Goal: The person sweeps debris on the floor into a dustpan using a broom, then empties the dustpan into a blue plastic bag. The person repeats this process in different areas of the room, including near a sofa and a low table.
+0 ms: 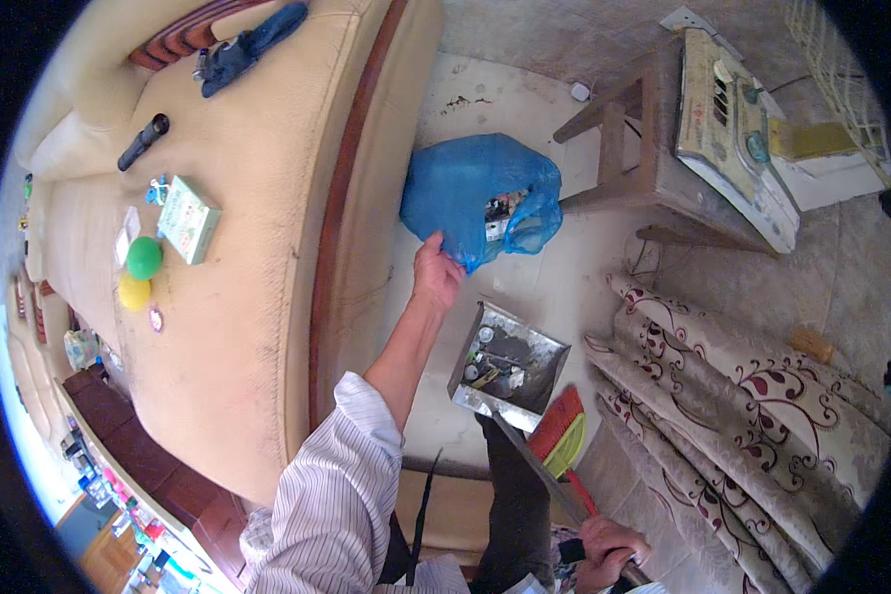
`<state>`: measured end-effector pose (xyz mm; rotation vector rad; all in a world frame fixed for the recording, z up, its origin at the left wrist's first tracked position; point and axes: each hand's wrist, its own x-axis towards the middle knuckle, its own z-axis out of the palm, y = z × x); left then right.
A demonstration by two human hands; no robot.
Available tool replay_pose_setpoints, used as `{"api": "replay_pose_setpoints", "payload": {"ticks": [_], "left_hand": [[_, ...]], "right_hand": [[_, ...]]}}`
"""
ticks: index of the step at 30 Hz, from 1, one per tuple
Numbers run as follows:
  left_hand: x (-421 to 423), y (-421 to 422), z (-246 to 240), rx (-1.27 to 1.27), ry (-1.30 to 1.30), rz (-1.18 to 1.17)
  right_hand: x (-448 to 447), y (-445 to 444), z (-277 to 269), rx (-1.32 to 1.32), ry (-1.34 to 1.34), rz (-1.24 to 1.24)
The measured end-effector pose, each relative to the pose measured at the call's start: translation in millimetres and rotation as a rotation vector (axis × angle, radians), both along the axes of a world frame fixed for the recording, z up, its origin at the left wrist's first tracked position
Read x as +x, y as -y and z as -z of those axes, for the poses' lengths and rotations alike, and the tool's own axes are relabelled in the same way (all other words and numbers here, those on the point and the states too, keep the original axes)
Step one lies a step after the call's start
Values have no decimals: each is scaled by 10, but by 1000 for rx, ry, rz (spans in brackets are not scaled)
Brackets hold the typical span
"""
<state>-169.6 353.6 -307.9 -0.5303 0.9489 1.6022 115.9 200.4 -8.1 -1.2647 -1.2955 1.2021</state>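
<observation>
My left hand (pixel 439 273) grips the edge of a blue plastic bag (pixel 460 182), which rests on the pale floor beside the sofa. Some rubbish (pixel 499 211) shows through the bag's mouth. Low in the view, my right hand (pixel 610 548) is closed around the long handle (pixel 529 454) of a metal dustpan (pixel 557 371) and the red handle of a broom. Dirt and small litter (pixel 497 364) lie in the pan, just below the bag. The broom's red bristles (pixel 559 425) with their yellow-green head (pixel 568 445) stand beside the pan's right corner.
At left, a beige sofa (pixel 260 223) bears a flashlight (pixel 143 141), a small box (pixel 188 220), and a green (pixel 145 258) and a yellow ball (pixel 134 292). A wooden stool (pixel 657 174) holding a worn appliance (pixel 735 141) stands at upper right. Patterned curtains (pixel 713 416) hang at right.
</observation>
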Motion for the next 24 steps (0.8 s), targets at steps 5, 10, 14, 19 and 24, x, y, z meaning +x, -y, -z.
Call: {"api": "replay_pose_setpoints", "payload": {"ticks": [5, 10, 14, 19, 24], "left_hand": [[-66, 213, -591, 33, 106, 142], [-74, 413, -783, -175, 76, 330], [-61, 613, -829, -75, 139, 296], [-52, 902, -728, 36, 126, 237], [129, 1250, -544, 10, 69, 272]], "right_hand": [[20, 53, -446, 5, 38, 86], [-97, -101, -948, 96, -124, -17], [-162, -284, -1293, 161, -14, -219], [-246, -338, -1364, 253, 97, -342], [-294, -389, -956, 273, 247, -275]]}}
